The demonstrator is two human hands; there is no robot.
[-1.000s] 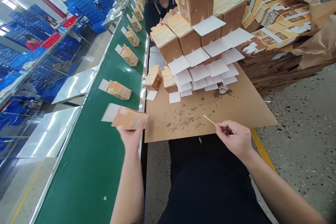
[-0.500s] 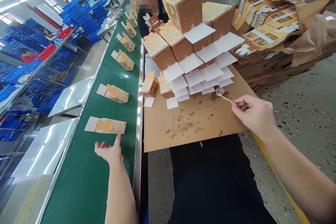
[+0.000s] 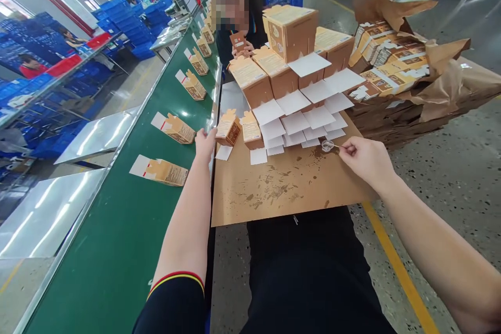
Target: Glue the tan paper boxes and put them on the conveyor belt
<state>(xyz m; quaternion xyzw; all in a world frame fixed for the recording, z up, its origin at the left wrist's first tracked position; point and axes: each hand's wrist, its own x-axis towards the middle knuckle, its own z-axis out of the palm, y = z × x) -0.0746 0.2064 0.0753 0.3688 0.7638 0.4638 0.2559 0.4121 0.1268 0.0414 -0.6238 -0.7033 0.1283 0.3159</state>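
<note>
Crosswise, the swab (image 3: 337, 146), tip left toward dish (image 3: 327, 145).

The right grip (image 3: 342, 150) pinches a thin stick (image 3: 335, 146), its far end at a small clear dish (image 3: 327, 145) just beyond that grip on the brown tabletop (image 3: 282, 188). The left grip (image 3: 206, 138) is beside a small carton (image 3: 228, 129); whether they touch is unclear. Between the grips, farther out, rises a stack of cartons (image 3: 258, 81) with white flaps. Left of the left grip, more cartons lie along a green belt (image 3: 129, 240).
</note>
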